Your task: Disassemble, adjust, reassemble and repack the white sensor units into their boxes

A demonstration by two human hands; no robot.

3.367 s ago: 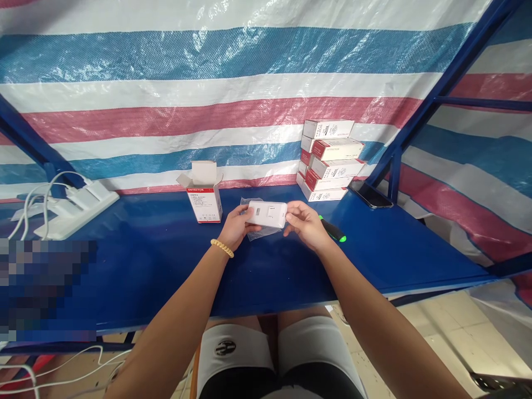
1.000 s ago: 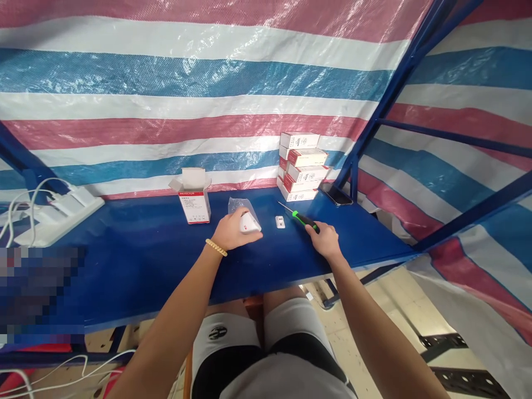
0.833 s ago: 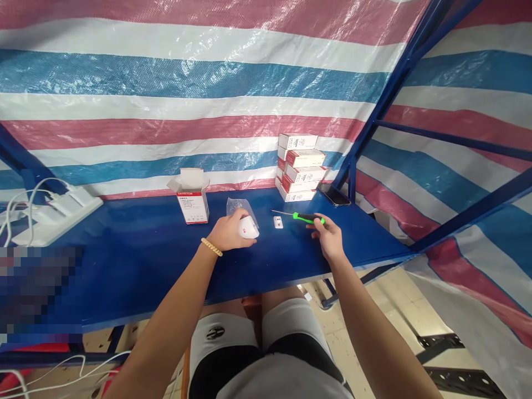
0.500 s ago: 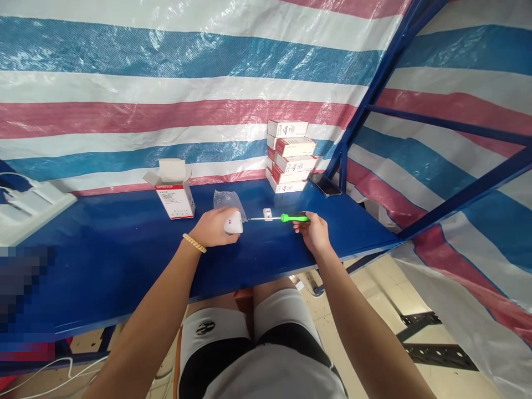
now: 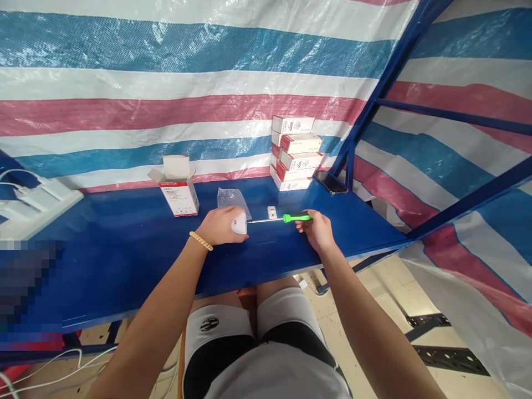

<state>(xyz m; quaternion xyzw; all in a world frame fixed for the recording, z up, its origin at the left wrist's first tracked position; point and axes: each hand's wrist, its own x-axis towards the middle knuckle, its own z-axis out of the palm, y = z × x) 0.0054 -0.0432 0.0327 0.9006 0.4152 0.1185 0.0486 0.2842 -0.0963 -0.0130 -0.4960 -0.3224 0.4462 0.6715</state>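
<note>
My left hand [image 5: 220, 226] is wrapped round a small white device [image 5: 239, 223] with a red mark on it. In my right hand [image 5: 318, 230] is a green and black screwdriver [image 5: 293, 218], held level by its handle. The shaft points left and its tip meets the right side of the white device. Just behind the shaft a small white part [image 5: 271, 212] lies on the blue table [image 5: 257, 255]. A clear plastic bag [image 5: 233, 200] lies flat behind my left hand.
An open white and red box [image 5: 179, 198] stands at the back left. Several closed boxes [image 5: 297, 160] are stacked at the back right, beside a dark phone [image 5: 331, 182]. A white power strip [image 5: 41, 205] with plugs sits at the far left.
The whole view has shifted slightly, so the table and boxes appear a little further right. The device is turned slightly in my left hand, and the screwdriver remains against it.
</note>
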